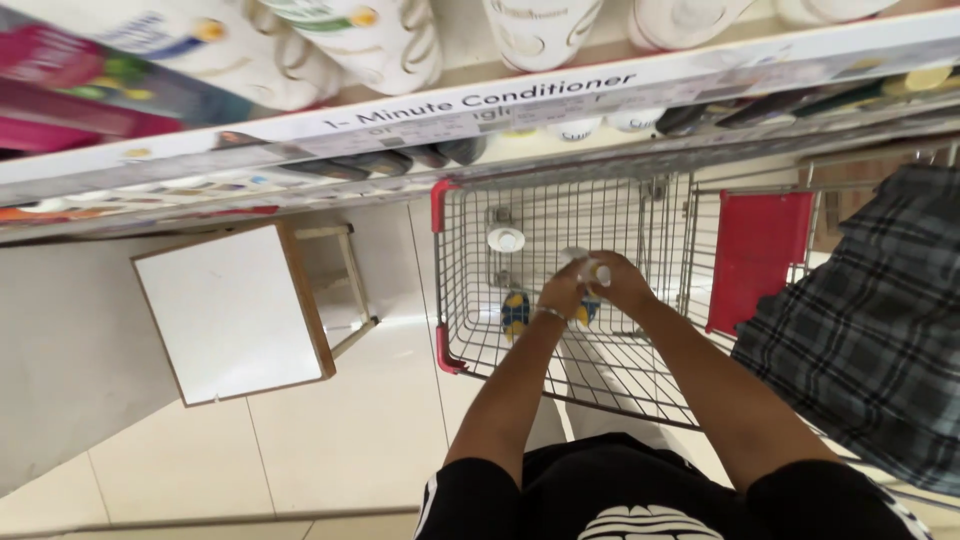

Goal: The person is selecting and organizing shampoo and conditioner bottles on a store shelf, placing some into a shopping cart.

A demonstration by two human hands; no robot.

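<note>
Both my hands meet over a wire shopping cart [460, 290] with red corner guards. My left hand [560, 296], with a thin bracelet on the wrist, and my right hand [625, 283] together hold a small white container [590, 267] between the fingertips. Its exact shape is mostly hidden by my fingers. Lower in the cart lie a round white lid-like item [506, 239] and a blue and yellow package [515, 311], partly hidden behind my left wrist.
A store shelf [480, 100] with white bottles [380, 40] runs across the top. A white-topped wooden stool [230, 312] stands left of the cart on pale floor tiles. A red seat flap [755, 258] closes the cart's right end. A person in a plaid shirt [880, 320] stands at right.
</note>
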